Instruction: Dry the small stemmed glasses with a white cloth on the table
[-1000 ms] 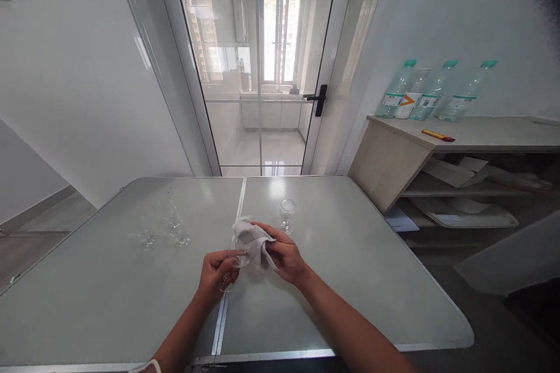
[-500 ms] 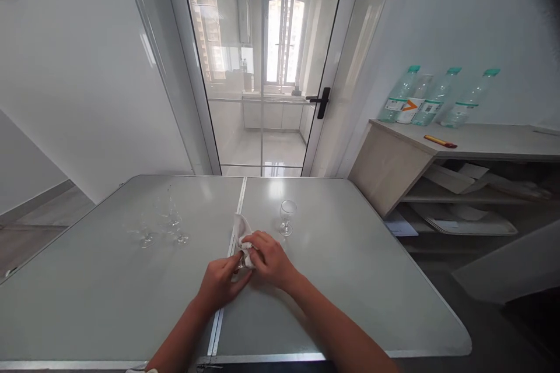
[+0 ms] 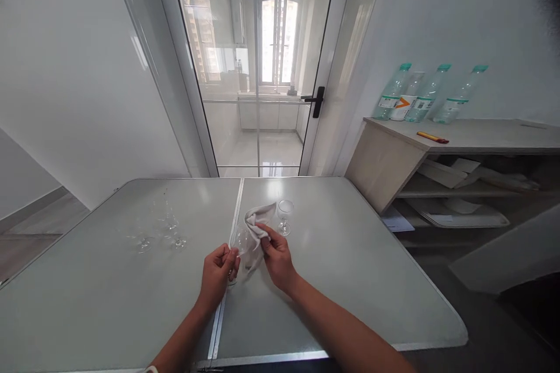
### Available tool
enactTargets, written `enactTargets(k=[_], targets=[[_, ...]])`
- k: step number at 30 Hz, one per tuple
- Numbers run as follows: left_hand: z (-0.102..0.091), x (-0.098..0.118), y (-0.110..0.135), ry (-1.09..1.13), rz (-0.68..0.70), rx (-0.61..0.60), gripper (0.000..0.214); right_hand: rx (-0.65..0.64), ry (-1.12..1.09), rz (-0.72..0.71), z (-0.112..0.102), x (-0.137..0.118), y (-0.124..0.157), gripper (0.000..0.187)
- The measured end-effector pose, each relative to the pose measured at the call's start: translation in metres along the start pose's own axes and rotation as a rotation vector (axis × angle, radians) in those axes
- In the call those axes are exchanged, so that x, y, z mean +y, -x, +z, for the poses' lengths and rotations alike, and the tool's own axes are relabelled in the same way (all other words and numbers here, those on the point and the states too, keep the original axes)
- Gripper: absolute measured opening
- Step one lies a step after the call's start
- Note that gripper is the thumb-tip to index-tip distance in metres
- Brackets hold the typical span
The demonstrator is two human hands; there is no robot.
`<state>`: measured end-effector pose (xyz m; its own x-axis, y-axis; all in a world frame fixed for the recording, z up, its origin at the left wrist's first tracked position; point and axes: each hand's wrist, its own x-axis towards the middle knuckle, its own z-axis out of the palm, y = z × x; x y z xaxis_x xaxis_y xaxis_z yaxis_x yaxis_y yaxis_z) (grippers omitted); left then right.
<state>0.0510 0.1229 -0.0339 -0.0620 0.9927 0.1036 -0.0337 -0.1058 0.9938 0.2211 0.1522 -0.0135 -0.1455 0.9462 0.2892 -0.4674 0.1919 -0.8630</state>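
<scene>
My left hand (image 3: 219,268) is closed round the stem of a clear wine glass (image 3: 240,240), its bowl tilted up and away to the right. In my right hand (image 3: 276,256) a white cloth (image 3: 258,222) is pinched, its loose part hanging down beside the glass bowl. Whether the cloth touches the bowl I cannot tell. Just beyond the cloth, another stemmed glass (image 3: 284,217) stands upright on the table. Over to the left, several more clear stemmed glasses (image 3: 171,222) stand together, faint against the grey surface.
The grey table (image 3: 350,280) has a metal strip (image 3: 217,326) across its middle. At the right is a wooden shelf unit (image 3: 389,157) with several plastic bottles (image 3: 424,99) and a yellow-red packet (image 3: 432,137) on top. A glass door (image 3: 280,151) stands behind the table.
My right hand has drawn the cloth away from the glass, up and to the right, and the cloth is now spread more open. The glass bowl has come into view.
</scene>
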Motion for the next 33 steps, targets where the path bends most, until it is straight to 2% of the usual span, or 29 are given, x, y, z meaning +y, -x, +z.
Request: enactTargets(k=[2,5,8,10,13,15,18,21,25,29,33], targets=[[-0.002,-0.001,-0.002,-0.078,0.010,0.022,0.045,-0.156,0.307,-0.197,-0.006,-0.002,-0.002,0.030],[-0.006,-0.004,-0.001,-0.370,0.182,0.056,0.047,-0.353,0.716,-0.462,-0.010,-0.010,-0.006,0.041],[-0.007,-0.005,0.003,-0.651,0.446,-0.001,0.042,-0.390,0.866,-0.532,-0.009,-0.018,-0.009,0.040],[-0.005,-0.005,0.007,-0.745,0.579,-0.094,0.038,-0.357,0.842,-0.441,-0.008,-0.020,-0.009,0.029],[-0.003,-0.004,0.010,-0.846,0.734,-0.204,0.033,-0.269,0.615,-0.092,-0.009,-0.022,-0.010,0.014],[-0.003,-0.004,0.010,-0.906,0.840,-0.226,0.029,-0.197,0.356,0.123,-0.011,-0.022,-0.011,0.016],[-0.003,-0.002,0.010,-0.905,0.917,-0.212,0.024,-0.106,-0.036,0.293,-0.013,-0.020,-0.012,0.025],[0.000,0.000,0.010,-0.778,0.788,-0.205,0.023,-0.059,-0.306,0.370,-0.009,-0.015,-0.012,0.028],[0.004,0.004,0.009,-0.528,0.447,-0.151,0.032,0.019,-0.435,0.388,-0.003,-0.010,-0.011,0.028],[0.006,0.008,0.006,-0.248,0.203,-0.144,0.038,0.058,-0.401,0.346,0.001,-0.012,-0.009,0.031],[0.003,0.006,0.005,-0.159,0.083,-0.099,0.038,-0.063,-0.263,0.386,0.008,-0.012,-0.002,0.043]])
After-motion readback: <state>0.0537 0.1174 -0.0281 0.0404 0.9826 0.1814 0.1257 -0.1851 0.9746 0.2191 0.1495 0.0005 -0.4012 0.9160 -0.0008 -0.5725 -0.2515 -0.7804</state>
